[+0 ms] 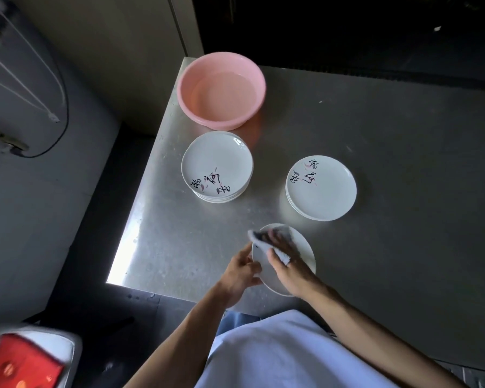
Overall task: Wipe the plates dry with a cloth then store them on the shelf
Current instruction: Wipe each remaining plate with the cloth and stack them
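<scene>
1. Left hand [240, 271] grips the plate [301, 252] by its rim above the bench's [179, 247] near edge, tilted so the right hand [287, 261], clutching the cloth [256, 238], can rub its face.
2. Left stack [217, 163] and right stack [321, 189] sit apart mid-bench, likely separating wet from dry.
3. Basin [221, 89] occupies the far left corner.

Black brush-written characters with pink leaf marks stand on the top plate of the left stack [217, 166], at the centre of the frame, and of the right stack [321, 187], right of centre, but none is sharp enough to be read.
</scene>
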The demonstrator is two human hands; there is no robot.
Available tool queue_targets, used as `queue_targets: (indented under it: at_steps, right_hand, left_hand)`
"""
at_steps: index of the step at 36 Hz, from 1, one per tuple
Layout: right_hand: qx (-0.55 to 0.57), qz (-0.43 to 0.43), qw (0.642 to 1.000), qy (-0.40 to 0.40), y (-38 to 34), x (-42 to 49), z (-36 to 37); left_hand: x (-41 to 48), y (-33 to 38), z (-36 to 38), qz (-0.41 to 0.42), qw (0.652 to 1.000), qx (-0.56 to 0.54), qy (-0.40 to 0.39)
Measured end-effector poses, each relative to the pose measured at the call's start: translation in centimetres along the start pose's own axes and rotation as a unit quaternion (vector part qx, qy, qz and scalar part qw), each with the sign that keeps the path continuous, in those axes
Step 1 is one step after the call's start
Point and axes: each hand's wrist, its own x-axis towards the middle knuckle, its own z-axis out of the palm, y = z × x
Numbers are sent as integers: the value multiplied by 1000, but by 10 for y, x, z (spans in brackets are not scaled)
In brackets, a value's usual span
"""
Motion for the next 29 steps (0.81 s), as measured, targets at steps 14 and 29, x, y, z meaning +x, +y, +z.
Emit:
queue_targets:
  at_steps: [14, 29]
  right_hand:
    - [75, 104, 991, 49, -1, 3, 9]
    - [2, 265, 957, 118, -10, 12, 9]
  left_hand:
    - [-1, 1, -1, -11, 997, -36, 74]
    - [-2, 9, 1, -11, 997, -56, 56]
